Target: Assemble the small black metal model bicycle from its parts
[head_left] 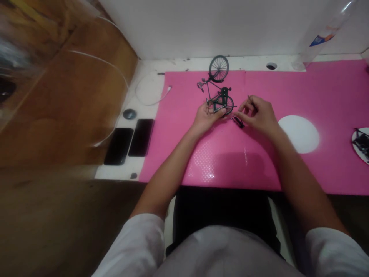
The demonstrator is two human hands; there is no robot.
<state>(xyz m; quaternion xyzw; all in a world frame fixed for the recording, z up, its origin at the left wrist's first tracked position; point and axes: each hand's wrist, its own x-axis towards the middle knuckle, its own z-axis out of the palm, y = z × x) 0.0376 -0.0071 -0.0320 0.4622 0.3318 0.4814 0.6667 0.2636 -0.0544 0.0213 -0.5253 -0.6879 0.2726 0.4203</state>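
A small black model bicycle [213, 89] lies on the pink mat, its spoked front wheel [218, 69] toward the wall. My left hand [205, 118] is closed around the rear end of the frame, thumb close to the rear wheel [230, 104]. Just right of that wheel, my right hand [258, 113] is closed in a pinch, its fingertips near the axle. What it pinches is too small to make out. Below those fingertips is a small black part [238, 122]; whether it is held or lies on the mat I cannot tell.
The pink mat [173, 154] covers most of the white table. Two dark phones [118, 146], a round dark object [129, 114] and a white cable [150, 104] lie left. On the right are a white disc [300, 134] and a plate [355, 151] of black parts; a clear bottle [323, 38] stands behind.
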